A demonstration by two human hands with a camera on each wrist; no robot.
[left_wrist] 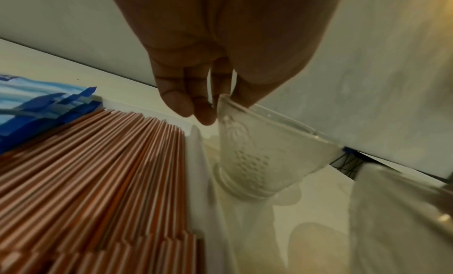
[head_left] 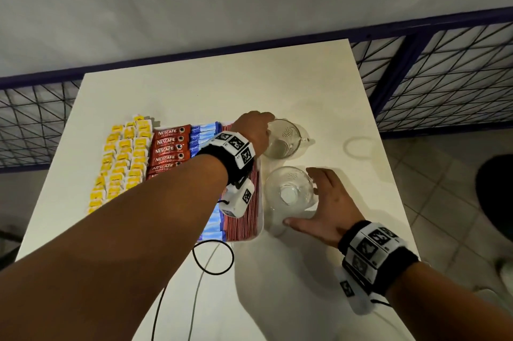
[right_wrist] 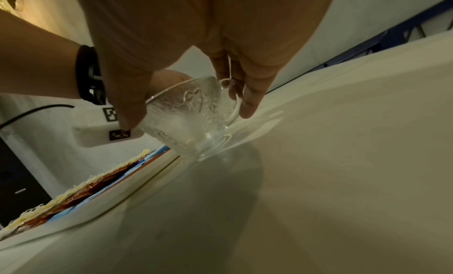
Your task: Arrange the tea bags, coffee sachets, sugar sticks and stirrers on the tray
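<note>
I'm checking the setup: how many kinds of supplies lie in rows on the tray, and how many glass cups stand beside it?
Tea bags, yellow: 1 block
Coffee sachets, red: 1 row
Sugar sticks, blue: 1 row
Stirrers, red-striped: 1 row
Glass cups: 2, far cup and near cup, off the tray
Total: 4 supply kinds, 2 cups

bare forearms | black wristbands (head_left: 380, 260) | white tag-marked camera blocks (head_left: 238, 199) | thin black cables (head_left: 213, 257)

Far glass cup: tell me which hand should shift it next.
Left. The left hand already pinches the rim of the far cup, beside the tray. The right hand is wrapped around the near cup.
</note>
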